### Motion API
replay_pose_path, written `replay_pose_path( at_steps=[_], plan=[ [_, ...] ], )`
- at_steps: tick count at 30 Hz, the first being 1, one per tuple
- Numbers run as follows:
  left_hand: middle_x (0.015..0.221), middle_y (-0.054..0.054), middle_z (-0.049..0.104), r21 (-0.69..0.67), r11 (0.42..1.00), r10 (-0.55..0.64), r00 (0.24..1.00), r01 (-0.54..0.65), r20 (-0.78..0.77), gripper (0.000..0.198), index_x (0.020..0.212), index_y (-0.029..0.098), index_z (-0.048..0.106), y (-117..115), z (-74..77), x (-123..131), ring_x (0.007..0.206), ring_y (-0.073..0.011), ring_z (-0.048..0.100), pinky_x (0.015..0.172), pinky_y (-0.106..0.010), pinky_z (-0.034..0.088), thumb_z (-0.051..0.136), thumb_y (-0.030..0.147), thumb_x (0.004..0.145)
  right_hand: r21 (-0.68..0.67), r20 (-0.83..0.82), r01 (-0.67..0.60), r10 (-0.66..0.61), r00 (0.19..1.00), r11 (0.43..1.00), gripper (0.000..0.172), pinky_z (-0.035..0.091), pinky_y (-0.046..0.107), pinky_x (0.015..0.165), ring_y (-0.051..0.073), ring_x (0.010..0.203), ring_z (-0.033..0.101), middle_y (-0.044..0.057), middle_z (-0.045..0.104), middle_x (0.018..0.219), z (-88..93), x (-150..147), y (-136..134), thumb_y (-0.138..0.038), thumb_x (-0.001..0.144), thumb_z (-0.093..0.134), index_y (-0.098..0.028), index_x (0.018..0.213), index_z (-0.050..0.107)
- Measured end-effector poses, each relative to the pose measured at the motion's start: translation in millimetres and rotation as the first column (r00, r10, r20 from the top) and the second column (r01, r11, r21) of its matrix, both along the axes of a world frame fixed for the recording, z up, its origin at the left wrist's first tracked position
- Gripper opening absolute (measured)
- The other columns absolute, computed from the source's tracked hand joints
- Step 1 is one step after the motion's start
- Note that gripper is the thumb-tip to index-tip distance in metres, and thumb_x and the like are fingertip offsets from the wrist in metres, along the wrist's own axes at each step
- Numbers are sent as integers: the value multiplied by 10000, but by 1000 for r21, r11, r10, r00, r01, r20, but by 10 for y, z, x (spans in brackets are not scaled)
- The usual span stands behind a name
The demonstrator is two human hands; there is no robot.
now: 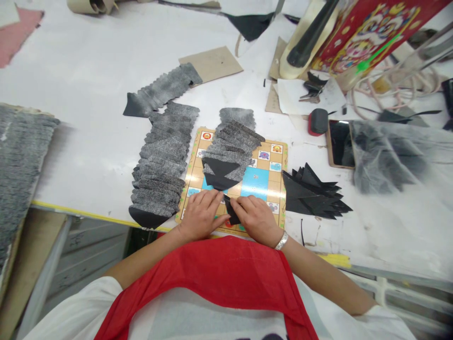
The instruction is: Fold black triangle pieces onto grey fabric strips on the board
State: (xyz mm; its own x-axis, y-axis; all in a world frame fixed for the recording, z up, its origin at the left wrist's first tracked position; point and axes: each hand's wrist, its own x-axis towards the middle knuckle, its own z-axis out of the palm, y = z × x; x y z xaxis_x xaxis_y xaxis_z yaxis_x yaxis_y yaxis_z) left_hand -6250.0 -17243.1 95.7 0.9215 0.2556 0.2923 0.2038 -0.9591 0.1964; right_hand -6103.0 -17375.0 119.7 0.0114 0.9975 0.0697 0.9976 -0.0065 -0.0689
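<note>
A small black sheet piece [231,211], probably leather or a similar material, is between my two hands over a game board [272,182] with animal squares. My right hand [257,217] pinches its right side, while the fingers and thumb of my left hand [202,213] close on its left edge. Just beyond my fingers, a fanned pile of speckled grey-black pieces [230,146] lies on the board. Left of the board runs a long overlapping row of similar pieces [161,165]. To the right sits a stack of pointed black pieces [314,193].
Farther back lie another grey row [163,89] and a brown card [212,66]. At right are a phone [340,144], a small black-and-red case [317,122], a plastic bag [389,156] and a red box [378,38]. A grey textured slab [21,174] stands left.
</note>
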Motion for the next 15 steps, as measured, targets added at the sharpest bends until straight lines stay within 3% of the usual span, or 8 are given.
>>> replay_pose_path(
  at_steps=[6,9,15],
  plan=[
    [1145,-136,623,18,993,-121,988,120,96,379,1198,95,521,-35,-40,5,1080,-243,543,926,-370,400,453,303,888,37,-16,-4,4,1000,999,245,360,342,656,217,779,450,108,596,886,-32,-39,80,-190,918,446,-94,1075,608],
    [1133,-147,628,46,991,-130,985,126,111,390,1185,60,515,-41,-39,9,1061,-253,553,919,-371,415,487,293,873,69,-26,-13,15,1000,998,298,391,344,687,215,803,465,117,611,922,-61,4,-71,-154,930,397,-86,1161,572],
    [1148,-138,621,35,994,-103,993,100,66,428,1219,62,506,-61,-26,3,1073,-262,535,925,-380,401,490,321,878,123,-11,4,-3,1000,992,294,401,338,672,211,802,482,123,623,919,-84,51,-365,-139,931,391,-73,1139,588]
  ],
)
